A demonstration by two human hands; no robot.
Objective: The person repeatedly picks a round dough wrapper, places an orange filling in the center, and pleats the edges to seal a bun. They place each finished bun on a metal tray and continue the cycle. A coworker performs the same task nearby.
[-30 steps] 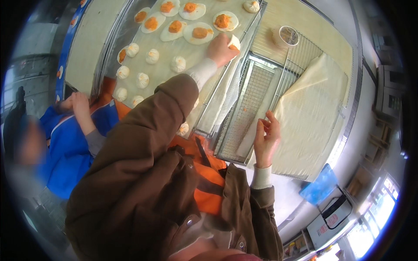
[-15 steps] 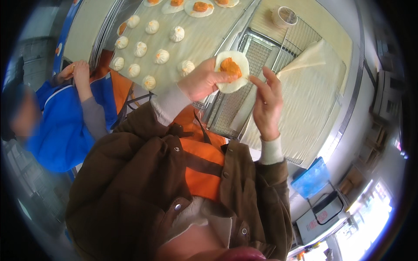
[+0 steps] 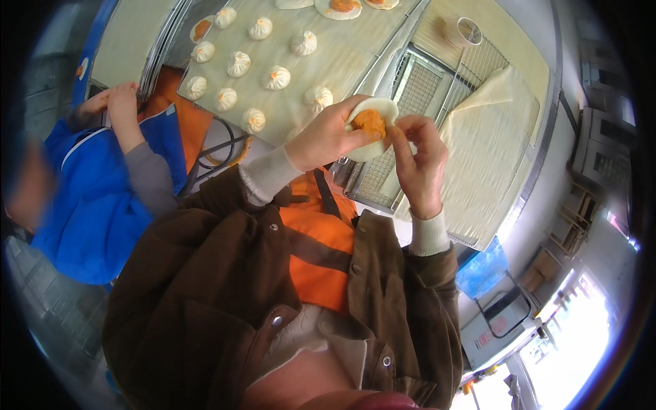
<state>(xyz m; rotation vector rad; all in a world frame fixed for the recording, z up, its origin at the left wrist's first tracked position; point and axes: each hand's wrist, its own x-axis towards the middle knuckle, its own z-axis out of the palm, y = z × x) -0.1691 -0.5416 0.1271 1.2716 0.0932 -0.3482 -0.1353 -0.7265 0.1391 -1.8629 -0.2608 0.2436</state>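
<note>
My left hand [image 3: 329, 135] cups a round dough wrapper [image 3: 387, 107] from its left side, with the thumb resting on the orange filling [image 3: 370, 123] in its middle. The wrapper's rim curls up slightly. On its right edge, thumb and fingers of my right hand [image 3: 422, 164] are closed in a pinch. Beyond my left hand, several pleated buns [image 3: 277, 77] stand in loose rows on a lined tray [image 3: 372, 42]. At the tray's far end lie flat wrappers topped with filling [image 3: 342, 6].
A metal tray with mesh [image 3: 418, 85] and a wire rack [image 3: 482, 67] lie beyond my right hand. A pale cloth sheet [image 3: 488, 160] covers the board on the right. A round tub [image 3: 465, 32] stands at the back. To the left is a person in blue [image 3: 96, 212], hands together.
My right hand has closed from spread fingers to a pinch on the wrapper's right edge. The wrapper now looks more folded up. The whole view has shifted, so the buns appear lower.
</note>
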